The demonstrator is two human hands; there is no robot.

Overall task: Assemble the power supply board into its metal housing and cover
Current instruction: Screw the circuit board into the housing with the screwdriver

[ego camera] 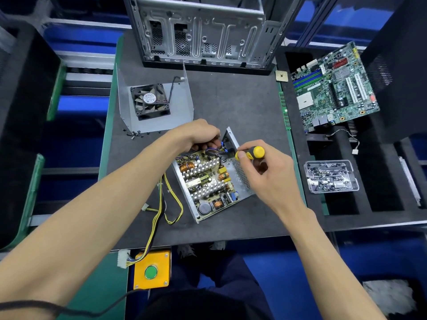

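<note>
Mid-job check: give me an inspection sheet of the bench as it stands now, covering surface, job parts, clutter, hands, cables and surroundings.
Surface: dark mat with green edging.
Job's things: board sits inside the open housing; cover lies apart at rear left with the fan on it.
Clutter: loose screws by the cover; screw box at right.
Hands: left hand holds wires at the housing's far corner; right hand grips the screwdriver, tip hidden.
Cables: harness trails off the front edge to a white plug.
Surroundings: PC case behind; motherboard at right; yellow button box in front.
</note>
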